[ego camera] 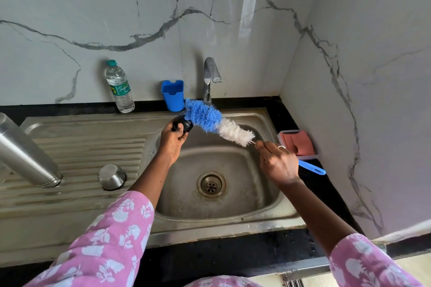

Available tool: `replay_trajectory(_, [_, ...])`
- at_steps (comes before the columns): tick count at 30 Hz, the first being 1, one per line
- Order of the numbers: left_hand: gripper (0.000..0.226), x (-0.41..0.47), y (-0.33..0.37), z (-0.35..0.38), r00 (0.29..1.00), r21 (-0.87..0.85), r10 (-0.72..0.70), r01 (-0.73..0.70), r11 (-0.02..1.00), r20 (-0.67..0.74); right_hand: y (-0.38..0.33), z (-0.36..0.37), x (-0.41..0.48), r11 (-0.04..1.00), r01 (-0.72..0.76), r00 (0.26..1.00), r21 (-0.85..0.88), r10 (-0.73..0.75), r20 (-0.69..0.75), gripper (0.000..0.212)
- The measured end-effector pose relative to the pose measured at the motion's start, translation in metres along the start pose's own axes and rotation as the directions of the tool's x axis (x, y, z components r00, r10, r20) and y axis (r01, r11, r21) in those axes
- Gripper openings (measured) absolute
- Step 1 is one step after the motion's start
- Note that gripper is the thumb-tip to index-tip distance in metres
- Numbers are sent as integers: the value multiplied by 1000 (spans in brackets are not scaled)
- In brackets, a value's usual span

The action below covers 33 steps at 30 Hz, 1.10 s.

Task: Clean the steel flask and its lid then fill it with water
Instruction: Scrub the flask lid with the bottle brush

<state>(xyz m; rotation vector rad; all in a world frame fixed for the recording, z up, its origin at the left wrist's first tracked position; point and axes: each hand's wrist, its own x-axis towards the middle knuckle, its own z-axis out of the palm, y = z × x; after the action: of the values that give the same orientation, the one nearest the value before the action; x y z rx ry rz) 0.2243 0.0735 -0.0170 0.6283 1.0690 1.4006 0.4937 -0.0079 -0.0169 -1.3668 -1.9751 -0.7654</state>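
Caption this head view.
Over the steel sink, the left hand holds the black flask lid while the right hand presses a blue-and-white bottle brush against it.

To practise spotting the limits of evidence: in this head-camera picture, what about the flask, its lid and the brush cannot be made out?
- Head view, steel flask: upper end cut off by the left edge; mouth down, inside hidden.
- Head view, black lid: partly covered by left hand fingers and brush bristles.
- Head view, brush: handle's middle hidden inside right hand.
- Head view, steel cup: upturned, inside unseen.
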Motion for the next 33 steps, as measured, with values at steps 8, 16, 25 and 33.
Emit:
replay_trajectory(8, [41, 5, -7, 5, 999, 120, 4, -9, 993, 45, -3, 1, 12, 998, 27, 1000, -59, -27, 11, 28])
replay_trajectory(16, [38, 7, -10, 5, 999, 92, 4, 0, 996, -38, 2, -6, 17, 981, 141, 988, -137, -147, -39, 28])
replay_trajectory(25, [39, 11, -10, 3, 998, 143, 24, -14, 990, -65, 3, -6, 22, 971, 172, 983, -164, -180, -38, 32])
replay_trajectory(33, [43, 13, -9, 0, 998, 233, 65, -63, 970, -4, -2, 0, 23, 990, 101, 995, -101, -100, 23, 29])
